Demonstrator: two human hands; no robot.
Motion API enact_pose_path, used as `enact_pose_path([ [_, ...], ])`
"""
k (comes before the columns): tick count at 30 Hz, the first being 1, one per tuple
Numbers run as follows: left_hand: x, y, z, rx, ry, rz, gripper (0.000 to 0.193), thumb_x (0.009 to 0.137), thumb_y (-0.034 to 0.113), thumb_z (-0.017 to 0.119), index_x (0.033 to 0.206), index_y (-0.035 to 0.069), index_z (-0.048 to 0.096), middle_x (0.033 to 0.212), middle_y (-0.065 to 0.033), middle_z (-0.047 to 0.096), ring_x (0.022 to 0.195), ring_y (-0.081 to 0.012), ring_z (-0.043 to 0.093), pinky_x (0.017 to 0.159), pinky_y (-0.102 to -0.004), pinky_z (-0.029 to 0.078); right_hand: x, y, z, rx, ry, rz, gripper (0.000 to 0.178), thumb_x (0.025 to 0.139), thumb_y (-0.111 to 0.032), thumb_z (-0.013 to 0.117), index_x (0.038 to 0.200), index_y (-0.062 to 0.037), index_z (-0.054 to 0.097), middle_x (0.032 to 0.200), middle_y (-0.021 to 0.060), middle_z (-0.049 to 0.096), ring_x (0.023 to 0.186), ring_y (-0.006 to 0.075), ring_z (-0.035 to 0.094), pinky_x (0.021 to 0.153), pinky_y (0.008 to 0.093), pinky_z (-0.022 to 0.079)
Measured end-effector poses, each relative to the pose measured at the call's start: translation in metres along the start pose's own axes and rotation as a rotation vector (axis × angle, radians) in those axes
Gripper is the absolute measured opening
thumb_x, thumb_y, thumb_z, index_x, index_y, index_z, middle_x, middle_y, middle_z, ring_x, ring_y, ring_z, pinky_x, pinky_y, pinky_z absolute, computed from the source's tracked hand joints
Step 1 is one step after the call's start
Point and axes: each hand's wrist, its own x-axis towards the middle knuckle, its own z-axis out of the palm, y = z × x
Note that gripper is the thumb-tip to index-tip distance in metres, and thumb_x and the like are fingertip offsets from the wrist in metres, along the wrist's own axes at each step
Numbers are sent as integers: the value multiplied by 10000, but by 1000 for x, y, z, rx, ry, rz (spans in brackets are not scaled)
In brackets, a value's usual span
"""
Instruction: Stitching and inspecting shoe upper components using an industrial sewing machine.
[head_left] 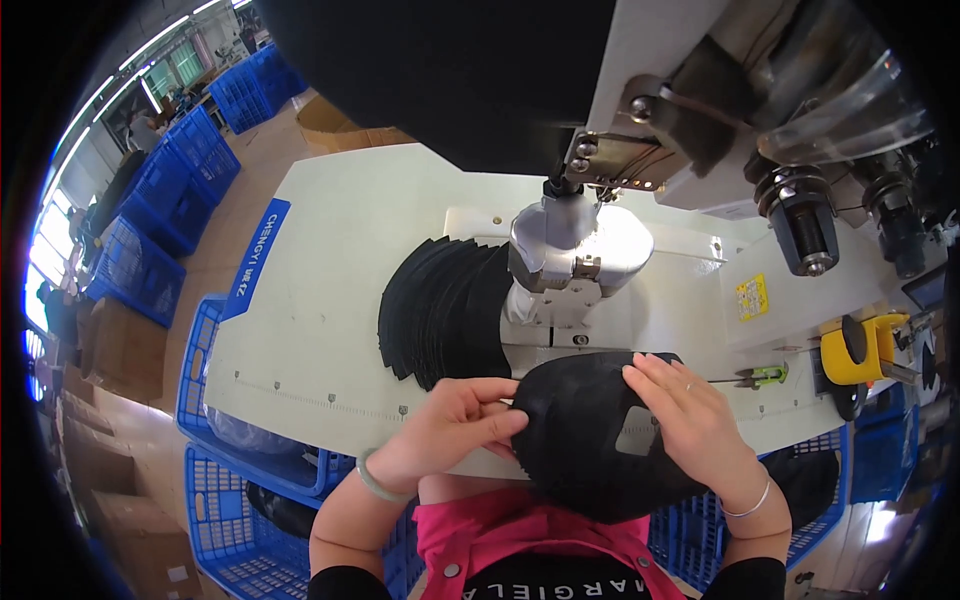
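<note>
From where I stand, the black cloth piece [570, 440] is located between the two hands, at the near edge of the desk [320, 270]. Left hand [445, 430]: thumb and fingers pinch the cloth's left edge. Right hand [690, 415]: fingers extended flat over its right side, beside a cut-out; the thumb is hidden, so I cannot tell whether it grips. Beyond the left hand: a fanned black cloth stack [430, 310]. Beyond both hands, between them: the sewing machine [575, 250]. Right of the right hand: green-handled snips [768, 375].
</note>
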Motion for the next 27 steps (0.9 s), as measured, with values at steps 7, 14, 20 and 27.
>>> enact_pose_path([
  [7,60,16,-20,1502,681,696,410,769,122,674,1155,27,576,1167,-136,593,1105,-285,548,895,-384,473,16,12,-26,-100,330,-171,329,745,-30,658,1073,-56,644,1080,133,660,1007,300,644,883,414,518],
  [14,114,-9,-53,1746,434,646,622,824,264,564,1354,2,371,1441,-202,322,1360,-330,294,1056,-547,294,61,25,-10,-160,438,-288,305,697,-98,684,1001,-118,685,1127,59,616,1059,246,563,1015,476,403],
  [20,67,31,-35,1288,572,747,629,720,-52,575,1328,10,427,1342,-202,438,1224,-370,448,1031,-362,383,62,25,-9,-45,261,-203,304,732,-91,651,1025,-173,664,1248,80,554,1181,304,494,1045,558,337],
  [27,14,75,15,1113,458,924,452,679,-21,715,1122,-9,626,1174,-145,578,984,-267,619,862,-320,499,62,24,-14,-63,298,-167,278,690,-104,656,967,-130,666,1100,102,562,1056,306,510,941,513,418],
])
